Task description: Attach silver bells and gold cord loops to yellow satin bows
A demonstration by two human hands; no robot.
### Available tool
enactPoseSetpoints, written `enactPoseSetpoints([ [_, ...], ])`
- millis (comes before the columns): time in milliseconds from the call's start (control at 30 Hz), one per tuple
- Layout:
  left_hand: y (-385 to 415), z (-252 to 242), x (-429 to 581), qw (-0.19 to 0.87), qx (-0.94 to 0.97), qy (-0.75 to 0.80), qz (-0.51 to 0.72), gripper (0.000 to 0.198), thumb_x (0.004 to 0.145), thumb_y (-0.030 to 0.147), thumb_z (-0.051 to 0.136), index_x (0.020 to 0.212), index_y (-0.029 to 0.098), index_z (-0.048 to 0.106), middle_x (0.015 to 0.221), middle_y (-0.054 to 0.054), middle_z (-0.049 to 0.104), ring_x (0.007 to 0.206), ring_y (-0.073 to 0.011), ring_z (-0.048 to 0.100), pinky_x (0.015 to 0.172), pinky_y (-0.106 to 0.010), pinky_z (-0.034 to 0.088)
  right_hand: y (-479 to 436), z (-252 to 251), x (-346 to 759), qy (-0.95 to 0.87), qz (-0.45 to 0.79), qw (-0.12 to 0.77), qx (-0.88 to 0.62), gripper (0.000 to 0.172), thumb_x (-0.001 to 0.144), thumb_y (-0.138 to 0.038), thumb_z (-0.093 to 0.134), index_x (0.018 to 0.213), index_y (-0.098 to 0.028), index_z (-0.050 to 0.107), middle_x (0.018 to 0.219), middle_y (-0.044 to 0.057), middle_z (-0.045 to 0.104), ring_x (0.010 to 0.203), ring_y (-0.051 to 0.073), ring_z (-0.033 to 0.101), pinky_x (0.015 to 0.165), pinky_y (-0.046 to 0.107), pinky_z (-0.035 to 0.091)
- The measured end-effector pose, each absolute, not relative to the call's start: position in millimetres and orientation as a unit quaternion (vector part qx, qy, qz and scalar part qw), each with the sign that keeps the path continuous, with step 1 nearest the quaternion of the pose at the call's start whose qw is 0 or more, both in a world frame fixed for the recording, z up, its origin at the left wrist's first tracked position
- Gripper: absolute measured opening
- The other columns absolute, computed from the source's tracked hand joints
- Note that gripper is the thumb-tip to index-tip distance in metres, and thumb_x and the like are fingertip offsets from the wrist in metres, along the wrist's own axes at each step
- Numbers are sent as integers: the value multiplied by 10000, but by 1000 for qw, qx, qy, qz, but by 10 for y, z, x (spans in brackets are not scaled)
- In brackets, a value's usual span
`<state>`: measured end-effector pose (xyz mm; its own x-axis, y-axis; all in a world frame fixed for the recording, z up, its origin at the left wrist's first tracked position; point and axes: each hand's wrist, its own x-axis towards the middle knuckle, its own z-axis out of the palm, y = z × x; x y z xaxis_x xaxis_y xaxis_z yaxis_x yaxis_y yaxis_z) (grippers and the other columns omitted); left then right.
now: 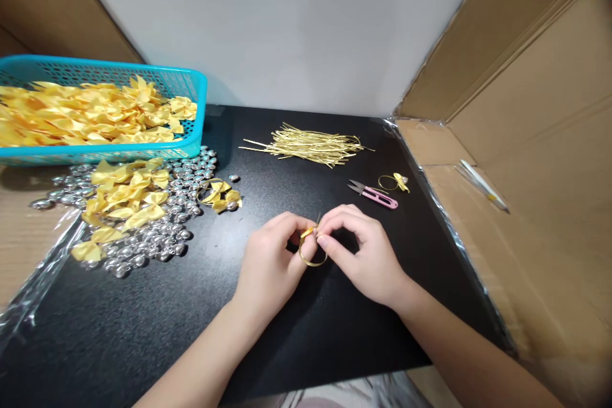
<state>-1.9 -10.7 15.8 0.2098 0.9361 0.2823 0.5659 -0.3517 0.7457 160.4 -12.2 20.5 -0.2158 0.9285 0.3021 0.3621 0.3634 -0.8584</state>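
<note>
Between my two hands, over the black tabletop, is a loop of gold twist tie (pixel 313 264). My left hand (pixel 275 255) is closed on it, and a bit of yellow ribbon shows at its fingertips. The thumb and forefinger of my right hand (pixel 366 255) pinch the tie where its ends meet; a thin end sticks up there. The fingers partly hide the join. Beyond my right hand lie pink thread snips (pixel 380 197), blades pointing left. Behind them rests a yellow bow with a looped tie (pixel 400 183).
A bundle of gold twist ties (pixel 315 145) lies at the back. On the left, a blue basket (pixel 203 108) holds many yellow bows. Loose bows (pixel 127 194) and silver bells (pixel 157 242) spread before it. White tweezers (pixel 482 185) lie on the cardboard at right.
</note>
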Motion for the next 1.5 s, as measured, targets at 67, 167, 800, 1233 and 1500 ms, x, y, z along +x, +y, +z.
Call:
enactPoseSetpoints([
  [67, -114, 148, -18, 255, 736, 509, 366, 116, 843, 181, 591, 779, 142, 681, 669, -6, 651, 599, -118, 561, 560, -216, 405, -114, 183, 1614, -690, 356, 431, -459, 90, 855, -148, 623, 775, -186, 614, 842, 20, 668, 837, 143, 624, 797, 298, 509],
  [167, -118, 138, -14, 257, 734, 512, 364, 105, 834, 168, 593, 773, 142, 674, 672, -6, 649, 604, -118, 560, 563, -213, 403, -109, 169, 1628, -713, 286, 433, -472, 90, 858, -144, 623, 780, -185, 608, 843, 22, 664, 836, 149, 609, 782, 305, 499],
  [800, -116, 144, 23, 421, 636, 525, 378, 135, 790, 189, 575, 659, 166, 600, 571, 48, 530, 515, -78, 468, 509, -192, 370, -111, 135, 1618, -763, 143, 407, -481, 92, 890, -129, 563, 815, -182, 569, 862, 34, 631, 841, 172, 582, 767, 336, 423],
  [1233, -111, 174, 59, 626, 467, 491, 386, 169, 807, 316, 636, 739, 164, 608, 588, 18, 639, 504, -101, 619, 498, -191, 505, -135, 162, 1610, -722, 203, 439, -496, 121, 888, -142, 549, 780, -192, 569, 817, 29, 621, 798, 162, 594, 754, 324, 454],
  [1500, -111, 218, 71, 647, 432, 476, 410, 92, 670, 142, 680, 673, 155, 589, 518, 48, 628, 465, -68, 577, 491, -157, 487, -138, 150, 1583, -711, 222, 449, -493, 117, 878, -132, 551, 779, -186, 580, 800, 24, 639, 781, 151, 617, 738, 307, 481],
])
